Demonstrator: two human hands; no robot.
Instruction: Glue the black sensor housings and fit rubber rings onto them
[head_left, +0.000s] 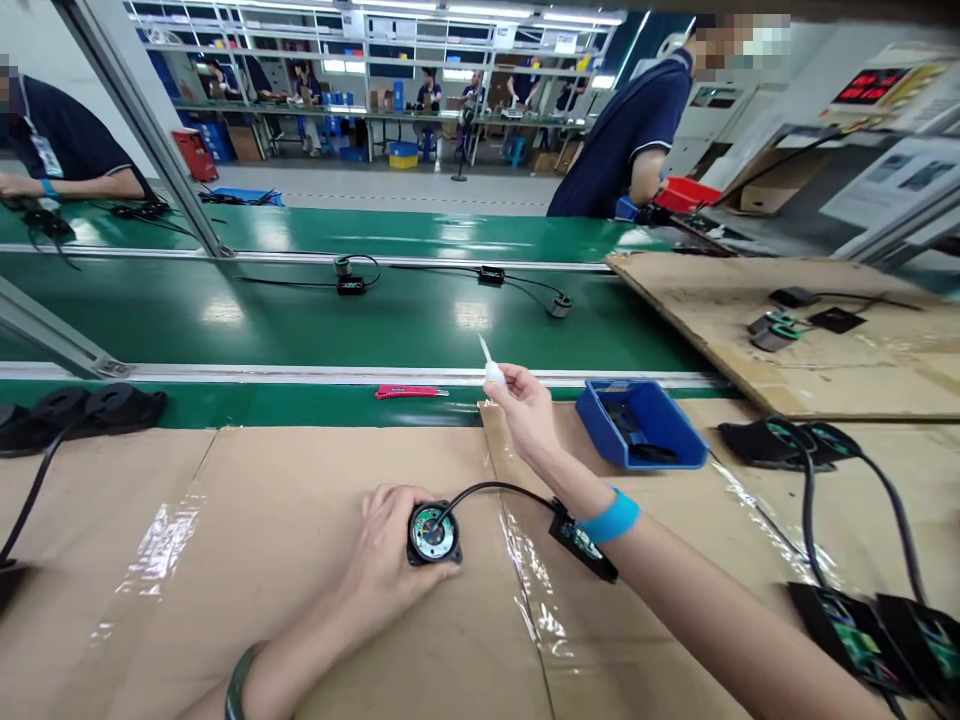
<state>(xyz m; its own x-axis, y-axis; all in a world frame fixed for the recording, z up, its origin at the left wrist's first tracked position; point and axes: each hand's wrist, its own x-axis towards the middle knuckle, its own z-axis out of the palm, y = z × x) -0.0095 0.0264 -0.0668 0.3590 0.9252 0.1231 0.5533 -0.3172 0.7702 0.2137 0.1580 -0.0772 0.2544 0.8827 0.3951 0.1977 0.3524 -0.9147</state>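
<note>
My left hand [390,560] is curled round a small round black housing [433,533] with a green circuit board showing inside, holding it on the cardboard-covered bench [262,560]. A black cable runs from the housing to a small black module [583,546] lying under my right forearm. My right hand [525,405] is raised over the bench's far edge, fingers pinched on a small white tube with a pointed nozzle [491,368] that points up and away. A blue band [609,517] circles my right wrist.
A blue bin [675,440] sits right of my right hand. A red knife [409,392] lies by the green conveyor [300,320], which carries cabled units. More black cabled units lie at the far left and lower right. Other people work across the belt.
</note>
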